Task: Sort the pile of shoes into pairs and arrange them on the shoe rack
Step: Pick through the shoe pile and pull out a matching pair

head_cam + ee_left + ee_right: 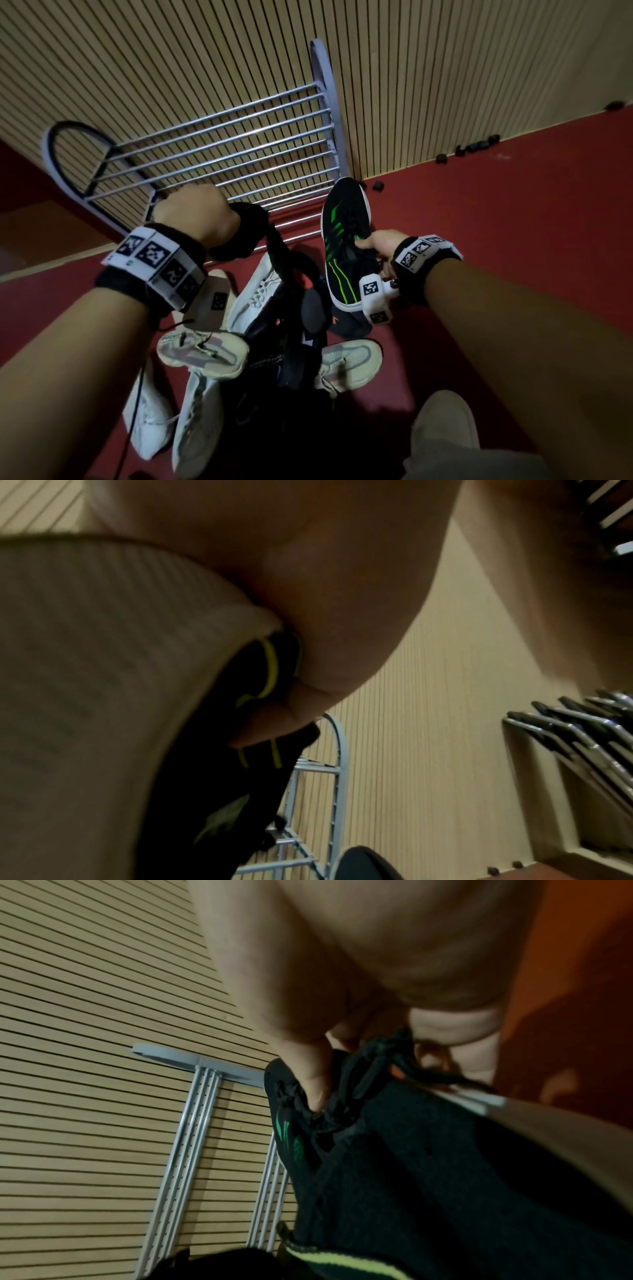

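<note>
My right hand (380, 246) grips a black sneaker with green stripes (344, 240) by its laces and tongue and holds it up, toe toward the wall. In the right wrist view its fingers (315, 1085) curl into the black sneaker's laces (363, 1074). My left hand (195, 216) is raised in front of the metal shoe rack (222, 144) and grips a second black shoe (274, 250). The left wrist view shows this second black shoe (260, 674) with yellow-green lines and a white sole, my thumb pressed on it. The shoe pile (294, 342) lies on the red floor below both hands.
Several cream and white sneakers (205, 353) and dark shoes make up the pile. The rack's bars lean against a slatted wooden wall (445, 68). Small black objects (476, 147) lie along the wall's base. Folded chairs (582, 737) stand aside. A light shoe on a foot (445, 421) is at bottom right.
</note>
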Available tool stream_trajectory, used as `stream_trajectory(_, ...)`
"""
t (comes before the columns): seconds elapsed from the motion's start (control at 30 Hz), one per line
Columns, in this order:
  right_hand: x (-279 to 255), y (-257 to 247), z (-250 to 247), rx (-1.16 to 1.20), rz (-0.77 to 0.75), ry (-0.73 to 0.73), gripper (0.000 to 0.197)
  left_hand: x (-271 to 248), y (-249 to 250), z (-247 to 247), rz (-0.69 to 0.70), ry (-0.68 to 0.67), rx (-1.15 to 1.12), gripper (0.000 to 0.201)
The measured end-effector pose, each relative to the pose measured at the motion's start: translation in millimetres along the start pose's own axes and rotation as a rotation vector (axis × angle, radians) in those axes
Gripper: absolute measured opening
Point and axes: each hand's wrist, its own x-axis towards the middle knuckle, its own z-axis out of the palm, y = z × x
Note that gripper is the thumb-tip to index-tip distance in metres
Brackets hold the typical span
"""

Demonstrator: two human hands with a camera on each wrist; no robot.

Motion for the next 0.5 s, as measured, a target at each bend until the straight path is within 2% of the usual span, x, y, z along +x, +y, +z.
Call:
stream_trajectory(0.1,-4,-8,6,0.002,-0.023,-0.001,0.046,3,-7,4,0.122,0.144,-0.119,0.029)
stream_trajectory(0.23,-5,-13,12,0.035,-0.006,-0.005,0.046,6,-13,-6,0.194,0.13,-0.383,0.026)
stream_trajectory(0.3,-3,-12,10,0.081,0.004,-0.009,0.043,7,-13,-3,0.171,0.058,-0.615,0.023)
stream_trajectory(0.4,-2,-7,-1,0.107,0.043,-0.001,0.013,6,1,17,0.053,-0.143,-1.084,0.008)
stream_trajectory(0.43,-1,-4,-6,0.112,0.053,0.016,0.015,4,9,25,0.003,-0.187,-1.192,0.004)
stream_trajectory(0.5,9,7,-23,0.126,0.098,0.058,0.039,4,32,44,-0.048,-0.247,-1.299,0.006)
